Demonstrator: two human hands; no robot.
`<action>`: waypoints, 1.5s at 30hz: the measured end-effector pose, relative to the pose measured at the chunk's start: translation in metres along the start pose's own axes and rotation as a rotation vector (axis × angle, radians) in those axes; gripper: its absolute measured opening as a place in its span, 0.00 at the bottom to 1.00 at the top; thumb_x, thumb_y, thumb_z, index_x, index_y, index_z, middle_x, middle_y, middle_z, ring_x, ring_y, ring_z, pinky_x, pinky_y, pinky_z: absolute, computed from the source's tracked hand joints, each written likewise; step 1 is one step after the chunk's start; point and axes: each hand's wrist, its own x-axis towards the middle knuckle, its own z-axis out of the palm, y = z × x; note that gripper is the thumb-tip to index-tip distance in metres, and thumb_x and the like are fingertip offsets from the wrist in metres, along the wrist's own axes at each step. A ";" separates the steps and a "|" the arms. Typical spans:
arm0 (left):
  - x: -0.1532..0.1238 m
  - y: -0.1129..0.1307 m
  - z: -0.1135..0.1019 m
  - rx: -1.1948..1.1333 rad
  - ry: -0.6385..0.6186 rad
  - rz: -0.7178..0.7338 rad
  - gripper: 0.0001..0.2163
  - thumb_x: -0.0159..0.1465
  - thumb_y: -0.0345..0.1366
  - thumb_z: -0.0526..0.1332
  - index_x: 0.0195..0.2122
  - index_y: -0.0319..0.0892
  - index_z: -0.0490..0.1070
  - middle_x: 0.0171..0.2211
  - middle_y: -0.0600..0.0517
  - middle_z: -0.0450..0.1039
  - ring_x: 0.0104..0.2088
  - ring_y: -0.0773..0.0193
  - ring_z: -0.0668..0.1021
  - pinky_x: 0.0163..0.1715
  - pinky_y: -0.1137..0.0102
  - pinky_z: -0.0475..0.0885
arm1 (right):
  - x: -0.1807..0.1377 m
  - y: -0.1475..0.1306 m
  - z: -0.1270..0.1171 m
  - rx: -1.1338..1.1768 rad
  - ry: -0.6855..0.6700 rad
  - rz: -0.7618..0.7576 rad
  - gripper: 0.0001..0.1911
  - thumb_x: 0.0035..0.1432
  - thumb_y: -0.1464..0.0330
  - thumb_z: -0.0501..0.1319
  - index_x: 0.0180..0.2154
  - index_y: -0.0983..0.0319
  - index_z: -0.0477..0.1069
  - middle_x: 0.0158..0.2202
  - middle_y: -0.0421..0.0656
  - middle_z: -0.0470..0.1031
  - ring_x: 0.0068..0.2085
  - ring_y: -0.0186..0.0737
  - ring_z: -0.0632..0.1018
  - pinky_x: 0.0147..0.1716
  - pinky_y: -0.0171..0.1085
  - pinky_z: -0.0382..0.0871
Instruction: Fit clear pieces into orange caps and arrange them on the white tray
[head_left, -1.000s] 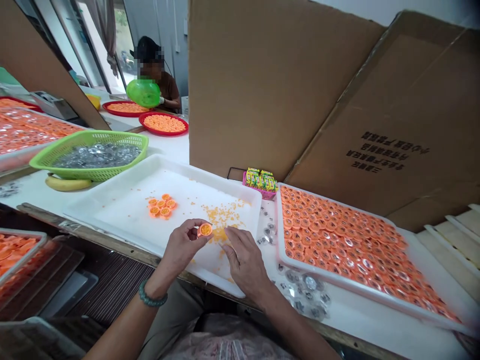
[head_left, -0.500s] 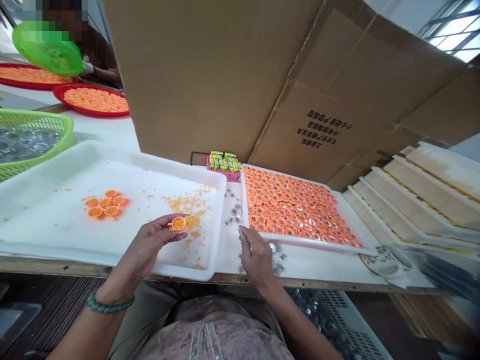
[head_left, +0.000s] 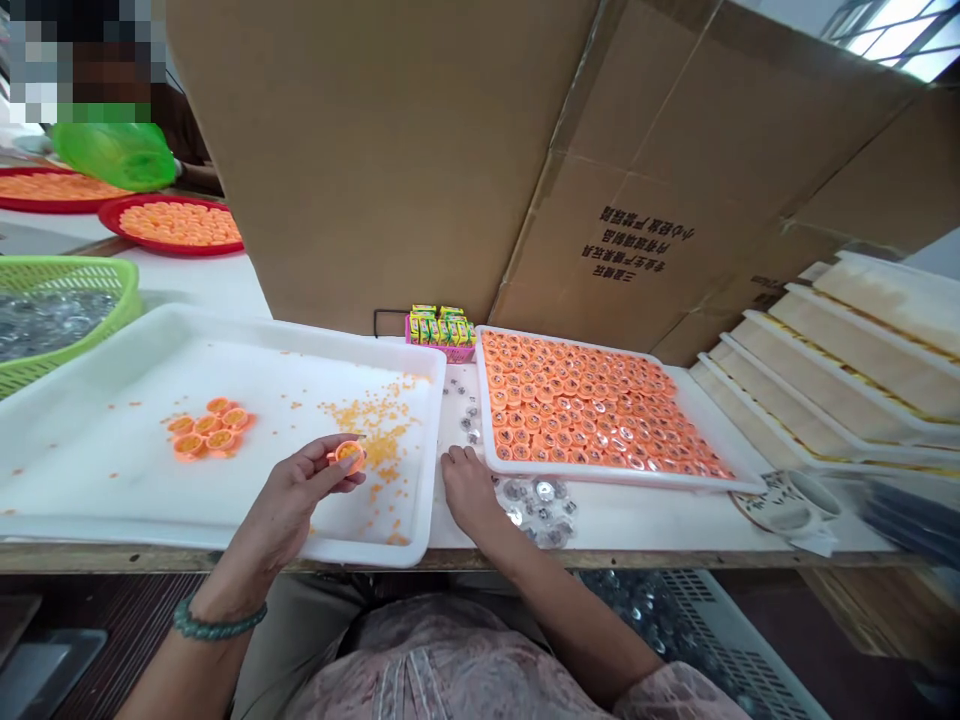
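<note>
My left hand (head_left: 289, 500) pinches a small round orange cup (head_left: 349, 455) filled with yellow bits, above the white tray (head_left: 150, 515). Loose yellow bits (head_left: 379, 425) lie scattered on that tray, and a cluster of filled orange cups (head_left: 206, 430) sits at its middle left. My right hand (head_left: 466, 490) rests on the table between the two trays, fingers curled, next to a heap of clear plastic lids (head_left: 541, 502). Whether it holds a lid is hidden. To the right, a second white tray (head_left: 712, 440) is packed with several capped orange cups (head_left: 585, 410).
Large cardboard sheets (head_left: 420, 150) stand behind the trays. A pink basket of small yellow packs (head_left: 441, 330) sits at their foot. A green basket of clear lids (head_left: 52, 310) is at left, stacked white trays (head_left: 862, 370) at right. Another person with a green bowl (head_left: 116, 150) works by red trays (head_left: 176, 225).
My right hand moved from the yellow bits on the left tray across to the clear lids between the trays. The view swung right. My left hand kept the orange cup.
</note>
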 end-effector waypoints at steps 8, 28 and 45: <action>-0.001 0.002 0.002 -0.042 0.001 -0.037 0.17 0.50 0.43 0.68 0.37 0.39 0.70 0.29 0.52 0.74 0.30 0.62 0.77 0.31 0.69 0.71 | -0.032 0.005 0.010 0.262 0.024 0.132 0.09 0.59 0.76 0.53 0.39 0.63 0.69 0.39 0.45 0.68 0.40 0.38 0.71 0.39 0.34 0.65; 0.000 -0.002 0.001 0.011 -0.019 -0.005 0.16 0.49 0.42 0.68 0.37 0.41 0.71 0.31 0.53 0.73 0.30 0.62 0.77 0.30 0.70 0.72 | -0.052 0.013 0.004 0.560 0.092 0.166 0.07 0.56 0.75 0.56 0.34 0.62 0.72 0.32 0.43 0.73 0.36 0.37 0.74 0.36 0.34 0.67; -0.002 0.000 0.003 0.018 -0.091 -0.009 0.13 0.53 0.41 0.66 0.37 0.41 0.70 0.30 0.53 0.74 0.30 0.63 0.76 0.32 0.70 0.70 | -0.003 -0.016 -0.068 1.654 0.106 0.201 0.06 0.50 0.68 0.64 0.34 0.59 0.74 0.31 0.39 0.72 0.33 0.32 0.73 0.36 0.34 0.68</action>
